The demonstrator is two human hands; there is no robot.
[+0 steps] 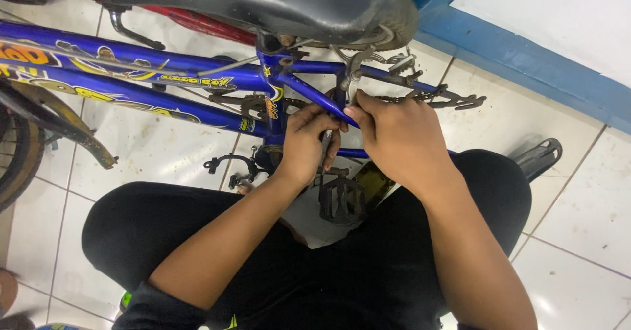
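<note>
Blue bicycle frame (197,77), one: left hand (307,147) and right hand (399,139) both grip its rear stay.

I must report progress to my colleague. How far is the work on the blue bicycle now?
Done: a brake caliper already lies loose on the floor tiles. In hand: the left hand and right hand both work at the rear brake on the blue frame, just under the saddle. Left: that brake is still mounted, and the chain and pedal remain in place.
</note>
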